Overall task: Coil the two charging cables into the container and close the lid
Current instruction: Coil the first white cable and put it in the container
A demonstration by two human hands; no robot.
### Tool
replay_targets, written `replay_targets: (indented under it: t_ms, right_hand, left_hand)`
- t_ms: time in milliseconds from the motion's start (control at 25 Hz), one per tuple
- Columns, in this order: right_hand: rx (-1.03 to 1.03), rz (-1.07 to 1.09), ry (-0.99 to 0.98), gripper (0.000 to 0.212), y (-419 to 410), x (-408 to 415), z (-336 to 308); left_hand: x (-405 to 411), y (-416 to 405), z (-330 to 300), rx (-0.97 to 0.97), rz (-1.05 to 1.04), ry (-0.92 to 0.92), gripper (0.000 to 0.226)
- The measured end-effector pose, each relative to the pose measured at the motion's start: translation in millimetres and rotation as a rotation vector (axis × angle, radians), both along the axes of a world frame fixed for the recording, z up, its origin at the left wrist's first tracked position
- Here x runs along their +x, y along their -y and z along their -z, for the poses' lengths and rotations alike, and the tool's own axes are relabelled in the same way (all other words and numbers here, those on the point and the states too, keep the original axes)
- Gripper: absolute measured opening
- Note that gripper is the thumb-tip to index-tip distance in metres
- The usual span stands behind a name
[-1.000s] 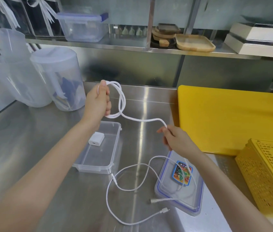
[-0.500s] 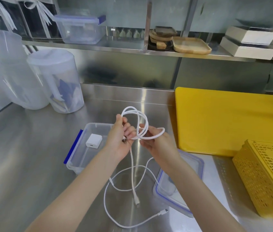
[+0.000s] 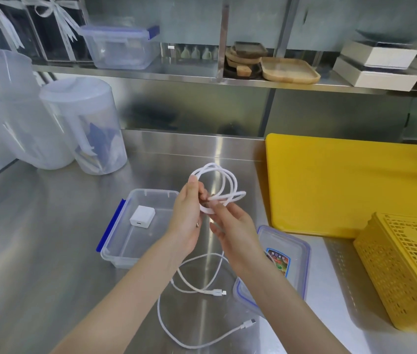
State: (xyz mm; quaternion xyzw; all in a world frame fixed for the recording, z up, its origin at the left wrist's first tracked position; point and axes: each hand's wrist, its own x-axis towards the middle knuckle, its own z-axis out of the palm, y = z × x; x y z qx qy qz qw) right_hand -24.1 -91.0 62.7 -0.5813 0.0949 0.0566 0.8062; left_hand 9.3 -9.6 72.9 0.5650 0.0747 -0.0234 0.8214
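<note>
A white charging cable [image 3: 224, 178] is wound into several loops, held above the steel counter. My left hand [image 3: 188, 215] grips the coil at its left side, and my right hand [image 3: 233, 226] pinches the strands at the coil's bottom. A second white cable [image 3: 189, 284] lies loose on the counter below my wrists, both plug ends showing. The clear container [image 3: 136, 241] with a blue clip stands open to the left, holding a white charger block [image 3: 142, 216]. Its blue-rimmed lid [image 3: 294, 254] lies flat to the right, partly under my right forearm.
A yellow cutting board [image 3: 342, 185] lies at the right, a yellow perforated basket [image 3: 406, 274] in front of it. Two clear plastic jugs [image 3: 84, 129] stand at the back left. A shelf [image 3: 202, 77] above carries a lidded box, wooden trays and white boxes.
My hands came together and lowered. The hanging tail of the held cable has been wound up into the coil, which now has more loops. The loose cable stays on the counter.
</note>
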Motion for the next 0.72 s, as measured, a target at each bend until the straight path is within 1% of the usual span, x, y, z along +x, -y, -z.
replay_targets:
  t_ms: [40,120,200,360,440,520,600,680,720]
  right_hand:
    - [0.010,0.028,0.000,0.014,-1.1,0.5,0.2]
    - [0.025,0.085,-0.025,0.013,-1.9,2.5,0.6]
    - [0.042,0.118,-0.061,0.015,0.7,4.4,1.7]
    - [0.091,0.047,-0.047,0.018,11.0,6.6,4.4]
    - [0.117,0.017,-0.075,0.017,15.3,8.3,5.8]
    - [0.197,0.001,-0.166,0.015,20.0,9.9,5.9]
    - [0.313,-0.033,-0.243,0.022,26.0,11.5,4.0]
    - [0.358,-0.074,-0.250,0.028,31.1,13.0,3.0]
    - [0.343,-0.081,-0.246,0.028,32.3,13.3,2.7]
  left_hand:
    - [-2.0,1.5,2.3,0.072,-0.013,0.013,0.042]
    - [-4.0,4.7,5.8,0.152,-0.025,0.026,0.042]
    - [-4.1,5.3,9.5,0.267,-0.043,0.040,0.040]
    - [-3.6,-1.5,21.8,0.593,-0.092,0.110,0.038]
    - [-3.2,-6.0,27.1,0.694,-0.084,0.156,0.036]
    - [-2.0,-11.7,31.0,0.770,-0.087,0.202,0.036]
    - [-1.0,-17.5,34.0,0.806,-0.069,0.225,0.037]
    - [-1.8,-20.5,37.3,0.789,-0.034,0.221,0.038]
    - [-3.0,-20.1,39.0,0.775,-0.037,0.220,0.038]
